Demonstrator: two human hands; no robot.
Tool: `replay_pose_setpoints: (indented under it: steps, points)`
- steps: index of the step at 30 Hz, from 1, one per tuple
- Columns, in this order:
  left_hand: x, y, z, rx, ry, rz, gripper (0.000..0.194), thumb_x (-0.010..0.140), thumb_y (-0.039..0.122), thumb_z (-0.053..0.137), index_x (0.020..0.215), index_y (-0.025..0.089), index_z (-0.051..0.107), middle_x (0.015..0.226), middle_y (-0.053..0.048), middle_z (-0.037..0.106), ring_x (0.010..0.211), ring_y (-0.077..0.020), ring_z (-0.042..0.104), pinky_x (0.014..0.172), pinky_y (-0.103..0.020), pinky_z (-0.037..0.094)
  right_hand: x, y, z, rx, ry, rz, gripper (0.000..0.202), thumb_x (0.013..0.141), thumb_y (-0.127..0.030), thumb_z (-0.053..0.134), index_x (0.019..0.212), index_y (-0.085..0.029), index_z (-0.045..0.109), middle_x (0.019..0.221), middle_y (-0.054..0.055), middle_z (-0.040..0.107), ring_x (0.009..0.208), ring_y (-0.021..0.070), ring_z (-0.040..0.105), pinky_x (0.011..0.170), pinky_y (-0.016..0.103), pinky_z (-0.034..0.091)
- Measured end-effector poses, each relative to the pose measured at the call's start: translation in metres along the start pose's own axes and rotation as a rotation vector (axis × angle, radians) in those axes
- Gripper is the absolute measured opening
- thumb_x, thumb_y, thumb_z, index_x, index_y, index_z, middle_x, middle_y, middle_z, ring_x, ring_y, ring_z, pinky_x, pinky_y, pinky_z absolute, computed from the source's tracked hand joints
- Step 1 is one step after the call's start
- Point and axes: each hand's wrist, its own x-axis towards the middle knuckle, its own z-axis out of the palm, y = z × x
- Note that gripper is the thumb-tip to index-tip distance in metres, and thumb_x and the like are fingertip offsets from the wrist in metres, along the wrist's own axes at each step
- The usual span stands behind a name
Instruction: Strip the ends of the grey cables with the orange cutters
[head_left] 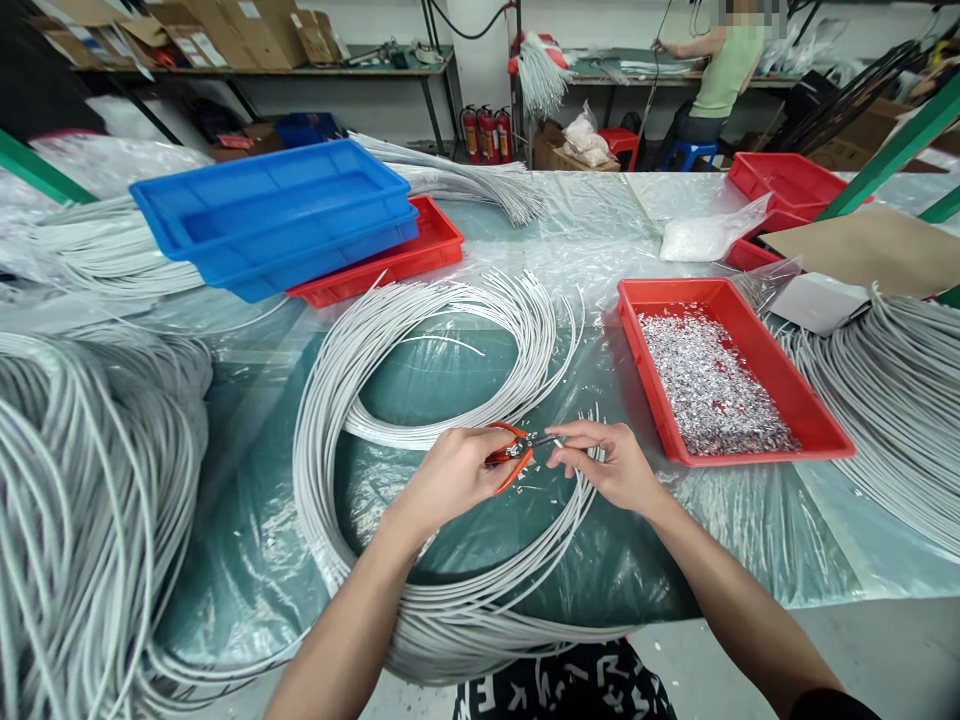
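My left hand (454,475) is closed around the orange handles of a small pair of pliers (517,450), whose dark jaws point right. Close to the jaw tips, my right hand (611,465) pinches the end of a thin white cable; the fingers partly hide it. Under both hands lies a large coil of white cables (322,440), its loose ends standing up beside my right fingers. Tiny bits lie scattered on the green surface below the pliers. A red tray (814,435) holding many small shiny metal pieces (705,380) sits to the right of my right hand.
Stacked blue trays (277,200) rest on a red tray (442,245) at the back left. More cable bundles lie at left (90,520) and right (885,400). A plastic bag (705,235) lies behind the metal-filled tray. A person (720,75) is at a far bench.
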Motion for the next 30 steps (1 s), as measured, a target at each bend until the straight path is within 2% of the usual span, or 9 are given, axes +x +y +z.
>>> replay_pose_setpoints:
  steps: [4, 8, 12, 14, 17, 20, 23, 27, 30]
  points:
    - [-0.001, 0.001, 0.0, -0.072, -0.048, -0.032, 0.033, 0.093, 0.034, 0.051, 0.069, 0.014, 0.062, 0.059, 0.004, 0.048, 0.051, -0.0074, 0.03, 0.048, -0.02, 0.026, 0.0, 0.0, 0.0, 0.012, 0.002, 0.008, 0.023, 0.09, -0.031, 0.064, 0.108, -0.019, 0.07, 0.075, 0.004, 0.076, 0.049, 0.0127, 0.061, 0.055, 0.029, 0.053]
    - [-0.002, -0.002, 0.0, -0.182, -0.097, -0.039, 0.036, 0.093, 0.036, 0.051, 0.071, 0.012, 0.066, 0.054, 0.004, 0.044, 0.052, -0.0078, 0.031, 0.047, -0.02, 0.027, 0.0, -0.001, 0.0, 0.023, 0.004, 0.013, 0.024, 0.089, -0.033, 0.064, 0.107, -0.018, 0.07, 0.074, 0.003, 0.076, 0.048, 0.0127, 0.061, 0.055, 0.028, 0.053]
    - [-0.002, -0.003, 0.0, -0.272, -0.037, -0.074, 0.033, 0.088, 0.035, 0.059, 0.066, 0.011, 0.063, 0.056, 0.003, 0.043, 0.054, -0.0076, 0.032, 0.047, -0.019, 0.027, 0.0, -0.001, -0.001, 0.041, -0.004, 0.009, 0.025, 0.09, -0.034, 0.064, 0.108, -0.018, 0.069, 0.075, 0.004, 0.077, 0.049, 0.0123, 0.061, 0.055, 0.028, 0.054]
    - [-0.001, -0.003, 0.0, -0.33, 0.023, -0.098, 0.032, 0.085, 0.035, 0.063, 0.065, 0.011, 0.062, 0.058, 0.003, 0.044, 0.055, -0.0076, 0.035, 0.048, -0.019, 0.029, 0.0, -0.001, -0.001, 0.06, -0.01, 0.026, 0.026, 0.09, -0.033, 0.064, 0.111, -0.019, 0.068, 0.077, 0.004, 0.077, 0.05, 0.0121, 0.061, 0.056, 0.028, 0.054]
    - [0.002, -0.002, 0.003, -0.481, 0.071, -0.129, 0.027, 0.081, 0.036, 0.069, 0.074, 0.01, 0.068, 0.062, 0.001, 0.053, 0.056, -0.0084, 0.042, 0.051, -0.019, 0.035, 0.0, -0.002, 0.001, 0.109, -0.028, 0.055, 0.039, 0.09, -0.03, 0.064, 0.127, -0.021, 0.06, 0.076, 0.002, 0.076, 0.052, 0.012, 0.061, 0.059, 0.029, 0.056]
    - [0.004, 0.0, 0.009, -0.735, -0.021, -0.17, 0.029, 0.079, 0.039, 0.071, 0.079, 0.01, 0.071, 0.067, -0.002, 0.061, 0.055, -0.009, 0.048, 0.051, -0.02, 0.041, -0.001, -0.003, 0.005, 0.153, -0.059, 0.056, 0.052, 0.09, -0.028, 0.064, 0.14, -0.022, 0.049, 0.075, 0.001, 0.076, 0.052, 0.0118, 0.061, 0.06, 0.029, 0.057]
    - [0.006, 0.003, 0.014, -0.943, -0.071, -0.227, 0.029, 0.074, 0.039, 0.076, 0.078, 0.011, 0.071, 0.064, -0.002, 0.062, 0.051, -0.0081, 0.049, 0.049, -0.02, 0.041, -0.002, -0.003, 0.009, 0.177, -0.083, 0.045, 0.052, 0.09, -0.027, 0.065, 0.139, -0.021, 0.049, 0.075, 0.001, 0.076, 0.052, 0.0114, 0.061, 0.059, 0.029, 0.057]
    - [0.007, 0.005, 0.017, -1.036, 0.006, -0.295, 0.026, 0.07, 0.034, 0.081, 0.08, 0.011, 0.072, 0.057, 0.001, 0.06, 0.046, -0.0064, 0.047, 0.046, -0.019, 0.037, -0.002, -0.005, 0.012, 0.222, -0.12, 0.065, 0.053, 0.089, -0.028, 0.067, 0.138, -0.022, 0.049, 0.076, 0.001, 0.076, 0.051, 0.0115, 0.06, 0.056, 0.029, 0.057]
    - [0.007, 0.003, 0.016, -1.027, -0.011, -0.275, 0.025, 0.071, 0.034, 0.079, 0.077, 0.011, 0.071, 0.057, 0.001, 0.06, 0.046, -0.0062, 0.045, 0.045, -0.019, 0.036, -0.003, -0.003, 0.015, 0.237, -0.124, 0.076, 0.051, 0.089, -0.028, 0.066, 0.138, -0.022, 0.05, 0.077, 0.002, 0.076, 0.052, 0.0115, 0.061, 0.056, 0.028, 0.057]
